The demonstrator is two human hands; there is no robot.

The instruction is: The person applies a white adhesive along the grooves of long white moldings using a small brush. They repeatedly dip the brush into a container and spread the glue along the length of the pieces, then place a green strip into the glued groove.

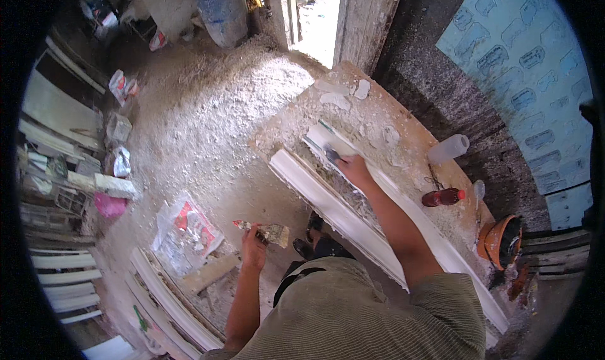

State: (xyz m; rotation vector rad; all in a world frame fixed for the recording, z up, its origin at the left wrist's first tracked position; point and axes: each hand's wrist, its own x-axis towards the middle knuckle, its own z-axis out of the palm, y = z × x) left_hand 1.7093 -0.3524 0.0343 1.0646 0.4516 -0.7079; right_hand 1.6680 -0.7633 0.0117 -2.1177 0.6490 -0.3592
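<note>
My left hand is closed around a wide paintbrush with a worn, paint-crusted body and a red handle tip. It hangs over the floor, left of the workbench. My right hand grips a small dark grey piece, perhaps a scraper or pad; its kind is unclear. That piece is against the far part of a long white moulding strip lying on the bench. A second white moulding, with a ridged profile, lies along the bench's near edge, beside my right forearm. Between the two strips runs a gap with crumbs.
White debris litters the workbench. Along its far side are a translucent bottle, a red bottle and an orange bucket. More mouldings and a plastic sack lie on the dusty floor at left. A blue barrel stands by the doorway.
</note>
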